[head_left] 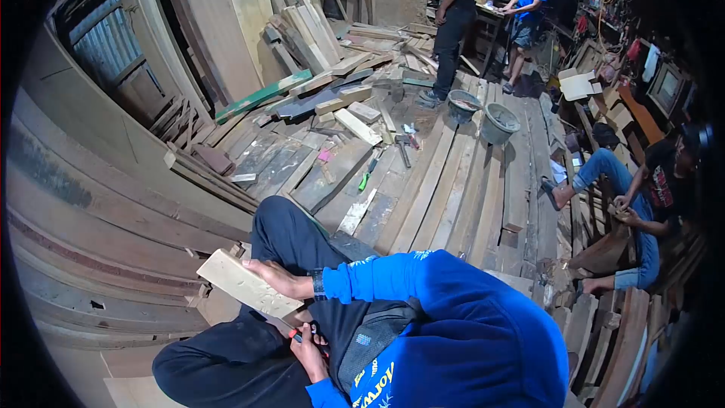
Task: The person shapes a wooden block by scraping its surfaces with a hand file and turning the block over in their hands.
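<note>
Right hand (276,278) grips a pale wood board (243,285) by its upper side, slanted between the bent legs (219,363). Left hand (308,351) is closed round a red-handled tool (294,335); working end mostly hidden, type unclear. Probably mid-step, tool being worked at the board's lower edge. Next move likely calls for a firm hold, fingers off that edge. Far end points toward stacked planks (113,257); legs crowd both sides, room looks tight.
</note>
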Tool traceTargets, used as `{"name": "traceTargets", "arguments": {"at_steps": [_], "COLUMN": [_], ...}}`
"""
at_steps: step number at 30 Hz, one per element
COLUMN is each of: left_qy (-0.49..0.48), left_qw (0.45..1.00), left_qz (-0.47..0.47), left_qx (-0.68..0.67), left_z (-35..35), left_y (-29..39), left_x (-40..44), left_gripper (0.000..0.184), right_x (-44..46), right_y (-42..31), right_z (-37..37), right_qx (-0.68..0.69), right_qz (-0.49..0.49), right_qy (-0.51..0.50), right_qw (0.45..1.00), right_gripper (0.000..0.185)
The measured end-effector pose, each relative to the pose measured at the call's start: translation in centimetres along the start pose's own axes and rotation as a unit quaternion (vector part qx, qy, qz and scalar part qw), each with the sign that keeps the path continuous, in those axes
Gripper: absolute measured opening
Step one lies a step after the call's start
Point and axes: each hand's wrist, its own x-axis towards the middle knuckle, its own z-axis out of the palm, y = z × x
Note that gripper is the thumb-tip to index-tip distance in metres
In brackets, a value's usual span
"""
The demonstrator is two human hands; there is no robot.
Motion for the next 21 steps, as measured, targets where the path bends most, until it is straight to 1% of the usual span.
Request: {"name": "traceTargets", "arguments": {"at_steps": [1,2,4,5,7,8,10,11,12,14,15,16,18,20,21], "left_qy": [-0.001,-0.005,0.017,0.038,0.040,0.037,0.025,0.014,-0.001,0.014,0.012,0.011,0.017,0.021,0.019], "left_qw": [1.000,1.000,1.000,0.999,0.999,0.999,0.999,0.999,0.998,0.995,0.993,0.993,0.989,0.987,0.977], "left_qz": [-0.003,-0.003,0.002,-0.008,0.018,0.027,0.034,0.042,0.063,0.075,0.093,0.095,0.109,0.106,0.150], "left_qx": [0.006,0.005,-0.003,-0.026,-0.026,-0.022,-0.011,-0.003,0.029,0.069,0.068,0.069,0.103,0.122,0.151], "left_z": [0.0,-0.1,0.1,0.4,0.9,0.8,0.4,0.4,0.4,1.3,1.6,1.8,2.2,1.0,1.1], "left_y": [0.2,0.2,0.3,0.4,0.8,0.8,0.4,0.2,0.2,0.7,0.7,0.9,1.4,0.1,0.2], "left_x": [-0.1,0.0,-0.2,-0.5,-0.8,-0.7,-0.6,-0.5,-0.5,-1.1,-1.3,-1.5,-1.8,-0.7,-0.7], "left_gripper": [0.017,0.017,0.016,0.015,0.016,0.017,0.017,0.017,0.019,0.021,0.023,0.023,0.023,0.022,0.023], "right_x": [0.1,0.3,1.2,1.3,1.3,1.1,0.4,0.2,0.5,1.5,1.2,1.0,0.7,0.3,0.2], "right_y": [-0.3,-0.4,-1.0,-1.2,-1.4,-1.3,-1.2,-1.1,-0.6,0.5,0.2,-0.1,-0.9,-1.9,-2.1], "right_z": [-0.2,0.1,-0.5,-1.1,-1.9,-1.9,-1.3,-1.2,-0.8,0.0,0.2,0.2,0.3,0.5,0.4], "right_qx": [0.001,0.070,0.149,0.147,0.174,0.176,0.206,0.209,0.210,0.210,0.198,0.198,0.216,0.235,0.238], "right_qz": [0.003,-0.039,-0.071,-0.073,-0.039,-0.041,0.005,0.043,0.041,0.017,0.022,0.020,0.031,0.019,0.014], "right_qy": [-0.022,0.019,0.033,0.038,0.056,0.058,0.068,0.063,0.061,0.063,0.033,0.032,-0.029,-0.037,-0.035], "right_qw": [1.000,0.997,0.986,0.986,0.982,0.982,0.976,0.975,0.975,0.975,0.979,0.979,0.975,0.971,0.971], "right_gripper": [0.070,0.069,0.067,0.067,0.065,0.065,0.064,0.063,0.063,0.061,0.061,0.061,0.059,0.060,0.060]}}
